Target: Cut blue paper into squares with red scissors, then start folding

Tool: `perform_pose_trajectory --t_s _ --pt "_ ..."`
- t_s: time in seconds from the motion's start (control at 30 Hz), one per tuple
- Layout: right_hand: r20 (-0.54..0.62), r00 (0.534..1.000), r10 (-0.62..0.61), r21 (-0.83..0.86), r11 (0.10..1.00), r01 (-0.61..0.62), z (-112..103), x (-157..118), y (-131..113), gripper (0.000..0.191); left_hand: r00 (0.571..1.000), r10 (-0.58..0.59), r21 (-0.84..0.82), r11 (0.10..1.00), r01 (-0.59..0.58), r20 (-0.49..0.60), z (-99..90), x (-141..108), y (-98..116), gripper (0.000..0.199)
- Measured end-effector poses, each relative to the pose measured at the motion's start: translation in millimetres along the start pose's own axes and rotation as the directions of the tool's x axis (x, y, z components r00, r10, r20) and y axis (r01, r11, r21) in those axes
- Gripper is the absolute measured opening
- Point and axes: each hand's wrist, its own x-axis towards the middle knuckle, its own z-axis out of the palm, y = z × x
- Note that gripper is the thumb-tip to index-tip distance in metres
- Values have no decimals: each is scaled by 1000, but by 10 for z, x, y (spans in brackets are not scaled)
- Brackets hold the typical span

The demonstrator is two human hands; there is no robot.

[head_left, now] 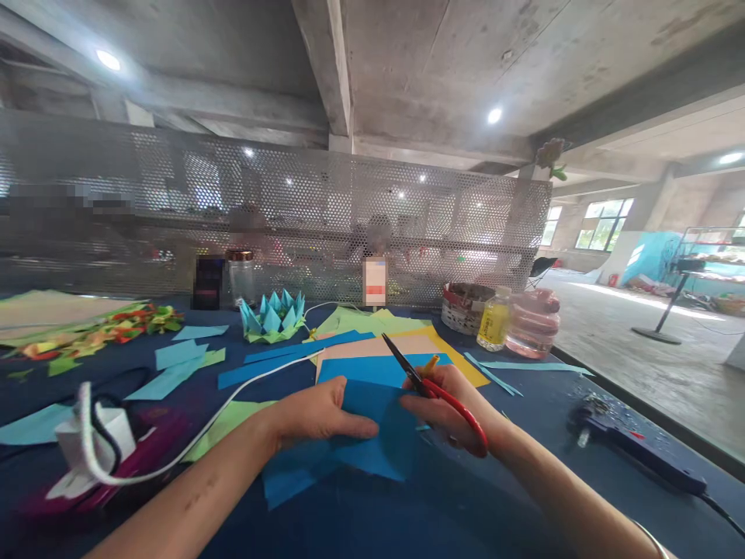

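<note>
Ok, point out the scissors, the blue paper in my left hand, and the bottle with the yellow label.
Scissors (441, 391): head view, red handle near the pivot.
Blue paper (391, 410): head view, uncovered middle part.
Bottle (494, 324): head view, yellow label.

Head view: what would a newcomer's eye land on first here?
Probably the red-handled scissors in the right hand, near the centre, beside the bright blue paper that the left hand holds. Next, perhaps, the spiky turquoise paper piece, further back and left of centre, before the perforated screen.
</note>
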Motion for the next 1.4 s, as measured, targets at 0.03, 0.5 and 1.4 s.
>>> perform_pose_trajectory --t_s 0.03,0.5,1.4 --pt "-7 1000 -7 17 1000 7 0 8 8 12 1000 -13 -17 1000 13 -27 -1 11 5 39" --pt "-353 929 115 403 915 39 211 65 62 24 900 88 -354 900 -256 -427 354 135 -11 36" --pt "-175 962 -208 26 976 216 152 62 148 50 732 139 -341 817 -465 -667 86 120 118 38"
